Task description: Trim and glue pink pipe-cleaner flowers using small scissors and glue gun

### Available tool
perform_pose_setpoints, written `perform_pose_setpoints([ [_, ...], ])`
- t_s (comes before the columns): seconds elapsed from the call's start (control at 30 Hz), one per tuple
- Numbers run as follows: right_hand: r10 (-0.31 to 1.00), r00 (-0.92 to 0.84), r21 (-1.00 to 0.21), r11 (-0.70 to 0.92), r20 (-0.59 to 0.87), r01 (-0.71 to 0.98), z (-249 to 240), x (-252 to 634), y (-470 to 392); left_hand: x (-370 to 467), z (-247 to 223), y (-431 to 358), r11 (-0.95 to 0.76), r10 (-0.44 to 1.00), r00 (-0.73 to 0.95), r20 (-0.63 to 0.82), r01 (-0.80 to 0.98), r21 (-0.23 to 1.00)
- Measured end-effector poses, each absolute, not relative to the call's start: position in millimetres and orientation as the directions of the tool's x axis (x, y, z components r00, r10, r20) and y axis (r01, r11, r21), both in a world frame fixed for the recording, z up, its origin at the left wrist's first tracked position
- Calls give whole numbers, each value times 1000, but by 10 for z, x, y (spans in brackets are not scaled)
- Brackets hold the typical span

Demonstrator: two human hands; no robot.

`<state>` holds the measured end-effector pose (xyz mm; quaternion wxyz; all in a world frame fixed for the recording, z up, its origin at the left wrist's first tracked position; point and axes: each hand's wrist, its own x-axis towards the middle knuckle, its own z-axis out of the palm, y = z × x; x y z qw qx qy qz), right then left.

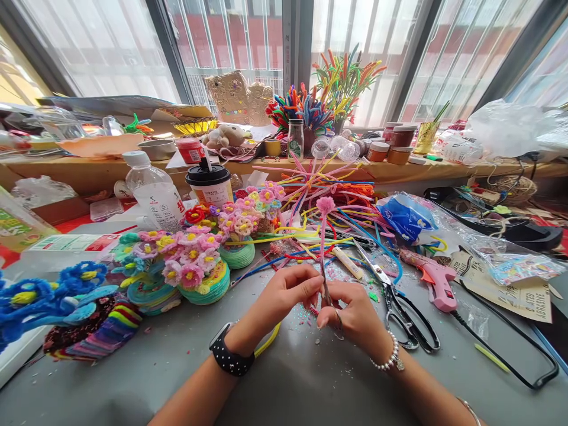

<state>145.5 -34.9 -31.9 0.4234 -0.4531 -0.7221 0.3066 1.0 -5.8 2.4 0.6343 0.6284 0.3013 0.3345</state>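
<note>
My left hand pinches a pink pipe cleaner that stands upright above the fingers. Its top end is a fluffy pink pom-pom. My right hand is closed around a small pair of metal scissors, with a finger loop showing below the thumb. The blades lie against the lower part of the pipe cleaner, close to my left fingertips; whether they are cutting into it I cannot tell. Large black-handled scissors lie on the grey table just right of my right hand.
Pipe-cleaner flowers in coiled bases line the left side. Loose pipe cleaners are heaped behind my hands. A pink glue gun with a black cord lies at right. A plastic bottle and a lidded cup stand at left.
</note>
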Motion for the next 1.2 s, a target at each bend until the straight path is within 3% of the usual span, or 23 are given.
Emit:
perform_pose_setpoints([
  [0.23, 878, -339, -888, 416, 337, 195, -233, 1459, -370, 7, 24, -60, 12, 763, 646, 28, -58, 998],
  [0.7, 921, -247, -836, 379, 300, 396, -297, 1457, -346, 0, 4, -45, 16, 782, 623, 31, -70, 997],
  [0.87, 912, -211, -788, 411, 353, 459, -320, 1467, -335, 7, 24, -56, 5, 802, 596, 37, -68, 998],
  [1.2, 898, -176, -767, 436, 403, 470, -306, 1465, -338, 14, 12, -59, -9, 829, 556, 64, -100, 995],
])
